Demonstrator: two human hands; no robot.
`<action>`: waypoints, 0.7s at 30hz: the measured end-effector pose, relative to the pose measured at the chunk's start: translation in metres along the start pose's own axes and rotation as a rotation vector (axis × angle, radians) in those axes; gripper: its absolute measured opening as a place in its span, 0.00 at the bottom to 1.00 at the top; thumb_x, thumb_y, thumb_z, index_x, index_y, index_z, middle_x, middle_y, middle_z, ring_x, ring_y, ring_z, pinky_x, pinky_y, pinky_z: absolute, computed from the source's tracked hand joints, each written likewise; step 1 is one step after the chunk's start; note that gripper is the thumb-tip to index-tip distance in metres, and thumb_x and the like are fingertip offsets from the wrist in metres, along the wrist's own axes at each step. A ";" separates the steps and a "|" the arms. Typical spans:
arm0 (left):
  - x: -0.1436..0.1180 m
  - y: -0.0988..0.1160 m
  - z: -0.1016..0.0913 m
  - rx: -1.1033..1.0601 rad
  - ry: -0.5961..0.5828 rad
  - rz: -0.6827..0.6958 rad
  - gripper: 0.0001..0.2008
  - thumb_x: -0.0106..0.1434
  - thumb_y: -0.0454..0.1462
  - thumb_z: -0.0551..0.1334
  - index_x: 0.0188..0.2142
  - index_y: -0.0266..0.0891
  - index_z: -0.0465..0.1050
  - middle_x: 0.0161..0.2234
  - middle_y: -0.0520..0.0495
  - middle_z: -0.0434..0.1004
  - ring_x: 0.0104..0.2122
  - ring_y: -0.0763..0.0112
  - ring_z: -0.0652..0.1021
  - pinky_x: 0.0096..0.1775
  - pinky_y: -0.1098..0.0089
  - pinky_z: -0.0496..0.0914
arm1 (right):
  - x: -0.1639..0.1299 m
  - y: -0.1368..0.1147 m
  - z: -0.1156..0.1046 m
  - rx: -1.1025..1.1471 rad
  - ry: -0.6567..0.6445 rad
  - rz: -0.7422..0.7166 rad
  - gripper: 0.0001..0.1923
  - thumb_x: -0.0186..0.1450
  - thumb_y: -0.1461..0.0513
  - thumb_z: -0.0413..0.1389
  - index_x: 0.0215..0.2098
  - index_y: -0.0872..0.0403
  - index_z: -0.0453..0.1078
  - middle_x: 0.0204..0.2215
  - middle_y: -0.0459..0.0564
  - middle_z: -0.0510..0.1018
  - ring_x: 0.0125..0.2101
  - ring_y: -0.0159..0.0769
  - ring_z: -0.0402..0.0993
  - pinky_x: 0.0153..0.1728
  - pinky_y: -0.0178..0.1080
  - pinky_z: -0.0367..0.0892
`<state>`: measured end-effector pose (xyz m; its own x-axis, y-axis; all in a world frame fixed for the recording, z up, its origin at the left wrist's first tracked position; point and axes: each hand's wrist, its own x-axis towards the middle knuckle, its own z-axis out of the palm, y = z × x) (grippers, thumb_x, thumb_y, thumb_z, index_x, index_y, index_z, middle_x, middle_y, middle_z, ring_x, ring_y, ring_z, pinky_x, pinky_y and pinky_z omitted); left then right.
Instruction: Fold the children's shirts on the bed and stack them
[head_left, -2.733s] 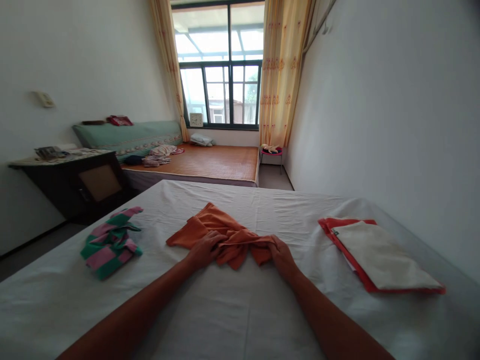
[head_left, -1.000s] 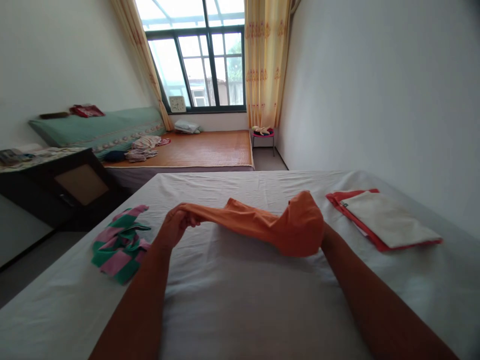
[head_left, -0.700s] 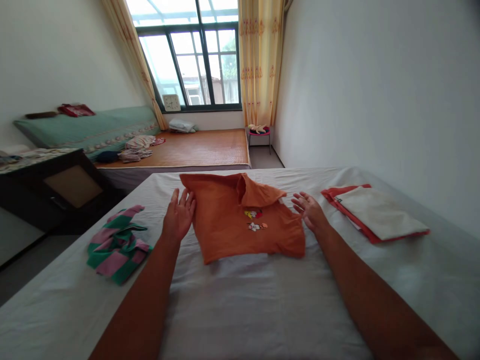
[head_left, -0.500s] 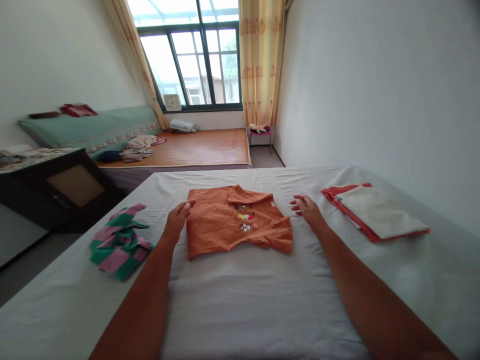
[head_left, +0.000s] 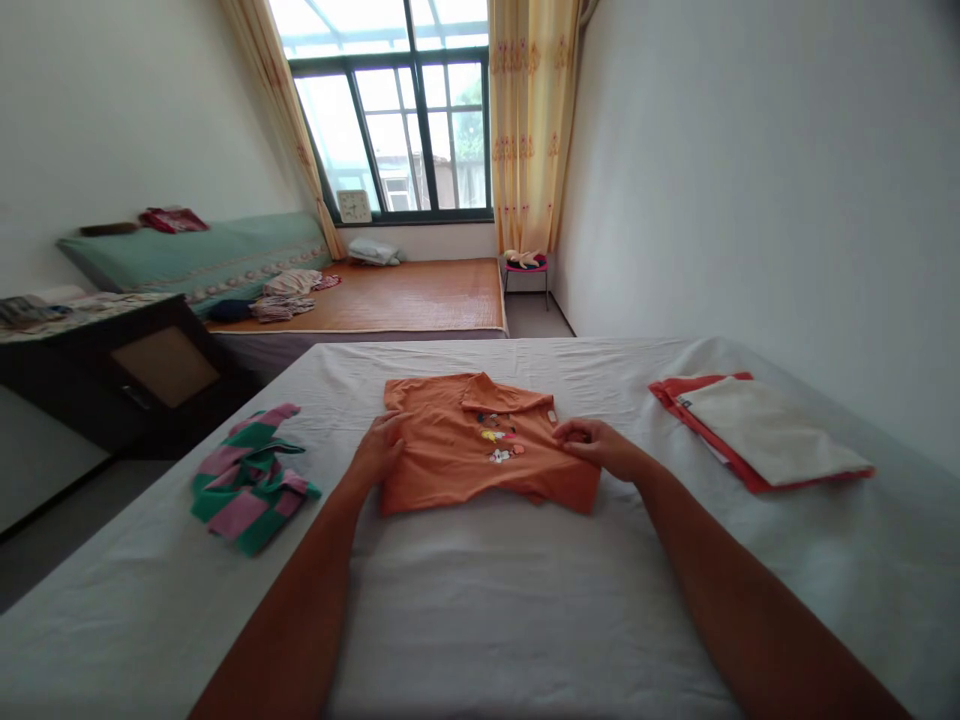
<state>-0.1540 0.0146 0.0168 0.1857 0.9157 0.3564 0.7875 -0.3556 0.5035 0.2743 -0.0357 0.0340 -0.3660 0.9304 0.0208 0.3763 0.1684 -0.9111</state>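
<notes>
An orange T-shirt with small cartoon figures on its front lies partly folded on the white sheet. My left hand rests on the shirt's left edge, fingers stretched over the fabric and holding nothing. At the opposite side, my right hand has its thumb and fingers drawn together on the cloth near the neckline, beside a small white label. The fingertips' exact grip is partly hidden.
To the left lies a crumpled green-and-pink checked garment. A folded white and red garment is at the right, near the wall. Beyond the sheet stand a dark cabinet and a bed with a brown mat.
Both hands have come down onto the orange T-shirt. My right hand has moved left from beside it and closed on its right part; the shirt's right side has shifted slightly.
</notes>
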 end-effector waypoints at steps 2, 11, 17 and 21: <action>0.000 0.001 -0.005 -0.065 -0.024 -0.023 0.26 0.50 0.34 0.56 0.51 0.38 0.73 0.51 0.42 0.71 0.54 0.59 0.70 0.58 0.60 0.62 | -0.009 0.000 -0.015 0.039 -0.145 0.066 0.21 0.56 0.51 0.61 0.42 0.56 0.72 0.33 0.47 0.76 0.26 0.29 0.69 0.27 0.32 0.63; -0.004 -0.002 -0.005 -0.235 -0.002 -0.254 0.27 0.50 0.43 0.61 0.50 0.38 0.74 0.45 0.41 0.76 0.44 0.57 0.76 0.50 0.59 0.68 | 0.016 -0.014 -0.001 -0.656 0.361 -0.055 0.13 0.63 0.56 0.54 0.45 0.50 0.71 0.43 0.50 0.77 0.29 0.34 0.75 0.33 0.37 0.67; -0.003 -0.001 0.002 -0.367 0.016 -0.288 0.27 0.48 0.43 0.64 0.49 0.38 0.75 0.45 0.42 0.76 0.44 0.56 0.76 0.50 0.59 0.68 | 0.078 -0.018 0.036 -0.976 0.109 -0.063 0.13 0.65 0.57 0.53 0.46 0.50 0.71 0.48 0.55 0.75 0.39 0.41 0.75 0.37 0.38 0.66; -0.005 0.005 0.004 -0.522 0.046 -0.319 0.27 0.47 0.43 0.67 0.48 0.38 0.76 0.43 0.42 0.77 0.42 0.58 0.77 0.47 0.60 0.70 | 0.119 -0.006 -0.002 -0.645 0.478 0.132 0.11 0.65 0.56 0.52 0.36 0.55 0.72 0.30 0.54 0.78 0.31 0.38 0.75 0.33 0.37 0.66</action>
<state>-0.1486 0.0085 0.0148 -0.0465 0.9872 0.1524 0.4063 -0.1207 0.9057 0.2303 0.0743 0.0432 0.0633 0.9696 0.2364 0.8607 0.0668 -0.5046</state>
